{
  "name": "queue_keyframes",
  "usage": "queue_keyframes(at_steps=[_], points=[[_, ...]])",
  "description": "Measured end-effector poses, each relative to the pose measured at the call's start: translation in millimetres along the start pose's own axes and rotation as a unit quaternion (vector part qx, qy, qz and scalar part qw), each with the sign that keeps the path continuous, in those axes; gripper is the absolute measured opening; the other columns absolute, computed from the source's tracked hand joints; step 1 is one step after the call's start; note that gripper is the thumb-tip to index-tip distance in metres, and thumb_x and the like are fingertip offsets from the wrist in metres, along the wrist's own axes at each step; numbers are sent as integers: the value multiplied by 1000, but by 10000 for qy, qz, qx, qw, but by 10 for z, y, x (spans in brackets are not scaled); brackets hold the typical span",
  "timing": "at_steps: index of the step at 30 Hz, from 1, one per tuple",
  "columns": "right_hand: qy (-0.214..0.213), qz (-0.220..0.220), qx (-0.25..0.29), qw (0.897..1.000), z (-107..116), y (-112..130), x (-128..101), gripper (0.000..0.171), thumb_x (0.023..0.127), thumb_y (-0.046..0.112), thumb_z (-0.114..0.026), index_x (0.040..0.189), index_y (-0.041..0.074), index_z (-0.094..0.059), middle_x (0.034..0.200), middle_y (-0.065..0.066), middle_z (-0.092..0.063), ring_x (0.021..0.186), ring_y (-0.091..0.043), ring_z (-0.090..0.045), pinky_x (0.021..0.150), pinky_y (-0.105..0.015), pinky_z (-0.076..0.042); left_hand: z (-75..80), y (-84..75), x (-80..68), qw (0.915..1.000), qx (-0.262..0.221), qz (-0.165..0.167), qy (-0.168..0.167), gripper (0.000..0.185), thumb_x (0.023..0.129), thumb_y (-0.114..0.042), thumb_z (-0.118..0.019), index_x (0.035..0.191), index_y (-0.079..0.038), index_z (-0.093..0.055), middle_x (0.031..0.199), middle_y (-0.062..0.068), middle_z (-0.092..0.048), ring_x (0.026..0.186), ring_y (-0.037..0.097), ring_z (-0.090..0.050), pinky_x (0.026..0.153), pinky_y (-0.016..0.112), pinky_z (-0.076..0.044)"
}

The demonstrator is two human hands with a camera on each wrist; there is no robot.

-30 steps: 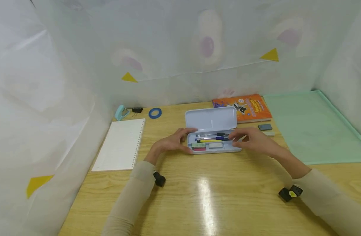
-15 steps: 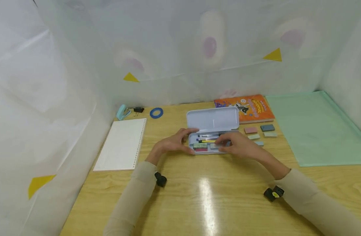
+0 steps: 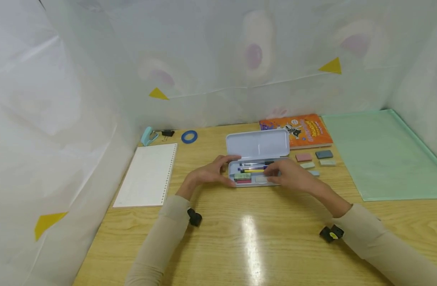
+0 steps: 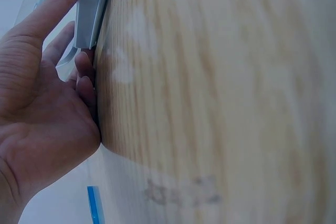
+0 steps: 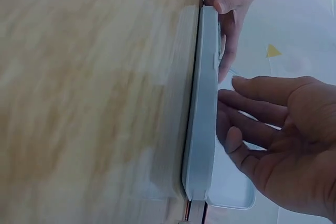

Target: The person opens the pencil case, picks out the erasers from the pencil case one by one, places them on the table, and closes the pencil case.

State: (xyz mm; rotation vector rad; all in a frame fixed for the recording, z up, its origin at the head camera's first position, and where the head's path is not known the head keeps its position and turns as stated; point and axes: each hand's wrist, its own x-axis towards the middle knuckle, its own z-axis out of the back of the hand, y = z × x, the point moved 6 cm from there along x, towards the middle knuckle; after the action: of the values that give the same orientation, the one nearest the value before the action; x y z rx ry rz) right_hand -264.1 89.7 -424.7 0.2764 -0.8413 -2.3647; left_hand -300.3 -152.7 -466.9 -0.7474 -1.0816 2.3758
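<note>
Hands (image 3: 289,176) at pencil case (image 3: 257,145), glossy wooden table (image 3: 247,238), white sheeting (image 3: 79,79)

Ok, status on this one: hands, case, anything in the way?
Left hand grips the open pale blue pencil case at its end. Right hand open, fingers over its tray. Nothing in the way.

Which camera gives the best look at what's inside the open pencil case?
The head view: the pencil case lies open, showing pens and erasers. The right wrist view shows only its side edge; the left wrist view just one end.
</note>
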Motion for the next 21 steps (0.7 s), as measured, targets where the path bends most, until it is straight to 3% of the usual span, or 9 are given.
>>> queue_keyframes(at_steps=[8, 15, 21], points=[[-106, 54, -274, 9996, -41, -1, 26, 18, 93, 4, -76, 111, 2, -78, 107, -9, -77, 104, -31, -70, 91, -48, -56, -6, 17, 16, 10000, -3, -23, 12, 93, 84, -35, -89, 159, -44, -35, 152, 6, -30, 122, 26, -34, 103, 44, -35], [-407, 167, -182, 9989, -53, 20, 64, 19, 88, -2, -78, 107, 2, -79, 101, -7, -77, 89, -20, -66, 81, -41, -54, -8, 32, 26, 10000, -42, 39, 18, 93, 84, -36, -89, 159, -46, -36, 149, 6, -31, 120, 26, -34, 101, 43, -35], [-558, 325, 102, 9979, -12, 59, 27, 18, 91, -6, -72, 107, 1, -77, 98, -8, -74, 89, -20, -64, 81, -40, -54, -3, 27, 25, 10000, -12, 63, -2, 92, 84, -36, -89, 158, -47, -36, 151, 6, -31, 123, 26, -35, 104, 44, -35]])
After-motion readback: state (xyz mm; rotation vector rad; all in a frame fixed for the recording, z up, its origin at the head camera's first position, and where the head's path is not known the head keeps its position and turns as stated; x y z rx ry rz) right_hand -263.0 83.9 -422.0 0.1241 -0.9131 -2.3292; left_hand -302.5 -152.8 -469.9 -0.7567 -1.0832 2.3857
